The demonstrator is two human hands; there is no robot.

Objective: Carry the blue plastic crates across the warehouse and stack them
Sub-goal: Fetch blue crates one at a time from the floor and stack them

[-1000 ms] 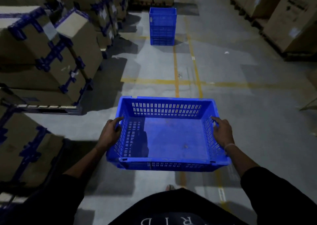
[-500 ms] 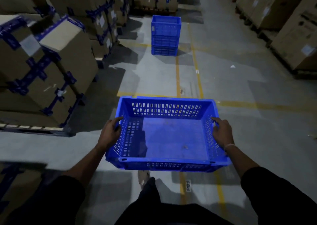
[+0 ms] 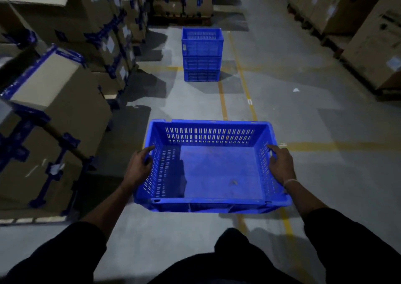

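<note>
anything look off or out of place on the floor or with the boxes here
A few small things. A white scrap lies loose on the floor right of the crate stack. A bit of debris sits inside the carried crate. On the left, one cardboard box sits tilted on its pile. The stack itself looks straight.

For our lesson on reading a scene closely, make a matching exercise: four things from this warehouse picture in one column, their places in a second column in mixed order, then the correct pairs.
Things
1. Empty blue slotted plastic crate
2. Stack of blue plastic crates
3. Brown cardboard boxes with blue tape
4. Yellow painted floor lines

Places
A. Piled along the left of the aisle
B. Standing on the floor ahead
C. Held between the left hand and right hand
D. Running along the grey concrete floor

Pairs: 1-C, 2-B, 3-A, 4-D
</note>
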